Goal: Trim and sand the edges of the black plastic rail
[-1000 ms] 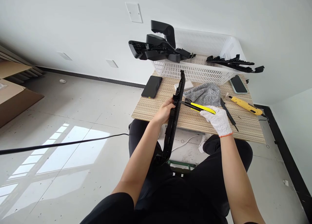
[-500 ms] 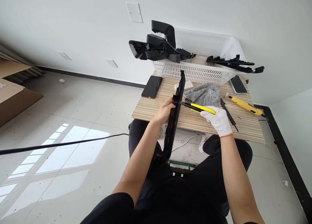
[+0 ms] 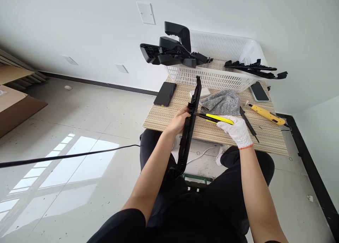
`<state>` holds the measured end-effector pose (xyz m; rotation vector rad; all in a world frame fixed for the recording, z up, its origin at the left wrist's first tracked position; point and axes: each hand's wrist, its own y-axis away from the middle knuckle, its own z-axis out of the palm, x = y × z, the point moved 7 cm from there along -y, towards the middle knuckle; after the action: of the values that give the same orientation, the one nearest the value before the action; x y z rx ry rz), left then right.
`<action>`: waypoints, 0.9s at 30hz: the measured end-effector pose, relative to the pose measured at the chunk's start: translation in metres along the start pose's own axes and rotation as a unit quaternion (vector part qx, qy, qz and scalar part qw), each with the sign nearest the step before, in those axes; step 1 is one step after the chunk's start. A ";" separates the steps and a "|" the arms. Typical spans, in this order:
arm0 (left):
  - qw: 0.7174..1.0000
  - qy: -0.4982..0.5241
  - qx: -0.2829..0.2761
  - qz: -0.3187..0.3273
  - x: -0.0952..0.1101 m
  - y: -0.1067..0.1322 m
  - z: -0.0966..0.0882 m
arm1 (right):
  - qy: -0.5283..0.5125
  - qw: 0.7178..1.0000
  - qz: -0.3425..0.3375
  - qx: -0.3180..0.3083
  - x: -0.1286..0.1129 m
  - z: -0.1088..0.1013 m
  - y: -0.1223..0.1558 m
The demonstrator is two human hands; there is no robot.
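My bare left hand (image 3: 179, 120) grips a long black plastic strip (image 3: 188, 130) near its middle. The strip runs from my lap up over the front edge of a small wooden table (image 3: 169, 119). My right hand (image 3: 236, 129), in a white knit glove, is closed round a yellow utility knife (image 3: 218, 118). The knife's blade end points left and touches the strip's right side just by my left fingers.
A white plastic basket (image 3: 225, 79) at the table's back has black plastic parts (image 3: 172, 50) lying over its rim. A grey glove (image 3: 221, 101), two phones (image 3: 165, 93), a second yellow tool (image 3: 267, 114) and a thin black strip (image 3: 248, 123) lie on the table. A black cable (image 3: 66, 156) crosses the floor at left.
My right hand and the knife have shifted slightly left and up along the strip. My left hand and the strip stay put.
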<state>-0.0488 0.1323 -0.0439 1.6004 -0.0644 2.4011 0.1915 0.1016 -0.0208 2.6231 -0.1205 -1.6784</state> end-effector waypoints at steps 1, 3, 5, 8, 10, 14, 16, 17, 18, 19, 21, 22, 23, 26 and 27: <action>1.000 -0.001 0.003 -0.001 0.000 0.000 0.000 | 0.003 1.000 -0.003 -0.003 0.000 0.000 0.000; 1.000 -0.008 0.009 -0.003 0.000 0.001 0.000 | -0.005 1.000 0.002 0.004 0.000 -0.001 0.000; 1.000 -0.012 0.010 -0.002 0.000 0.001 0.000 | -0.013 1.000 0.009 0.013 0.002 -0.002 0.000; 1.000 -0.010 0.007 0.000 0.000 0.000 -0.001 | -0.001 1.000 0.003 0.001 0.001 0.000 0.000; 1.000 -0.010 0.005 0.000 0.000 0.000 -0.001 | -0.008 1.000 0.005 0.004 0.001 -0.001 0.000; 1.000 -0.013 0.004 -0.001 0.000 0.000 0.000 | -0.008 1.000 0.007 0.000 0.002 0.000 -0.001; 1.000 -0.014 0.006 -0.005 0.000 0.000 0.000 | -0.013 1.000 0.007 0.004 0.002 0.000 -0.001; 1.000 -0.015 0.007 -0.007 0.000 0.000 0.000 | -0.019 1.000 0.009 0.007 0.003 -0.001 -0.001; 1.000 -0.014 0.006 -0.008 0.000 0.000 0.000 | -0.024 1.000 0.011 0.008 0.003 -0.001 -0.001; 1.000 -0.013 0.006 -0.006 0.000 0.000 0.000 | -0.023 1.000 0.008 0.005 0.003 0.000 0.000; 1.000 -0.010 0.004 -0.001 0.000 -0.001 0.000 | -0.009 1.000 -0.001 -0.008 0.002 0.001 0.000; 1.000 -0.011 0.004 -0.001 0.000 -0.001 -0.001 | -0.005 1.000 -0.005 -0.011 0.002 0.002 0.000; 1.000 -0.013 0.003 -0.002 0.000 -0.001 -0.001 | -0.005 1.000 -0.005 -0.009 0.002 0.001 0.000; 1.000 -0.016 0.004 -0.008 -0.001 0.000 -0.001 | -0.010 1.000 -0.001 -0.007 0.003 0.001 0.000; 1.000 -0.014 0.006 -0.008 -0.001 0.000 -0.001 | -0.008 1.000 -0.003 -0.014 0.002 0.002 0.000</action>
<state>-0.0489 0.1323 -0.0451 1.6334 -0.0412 2.3719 0.1910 0.1012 -0.0236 2.5935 -0.0876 -1.6896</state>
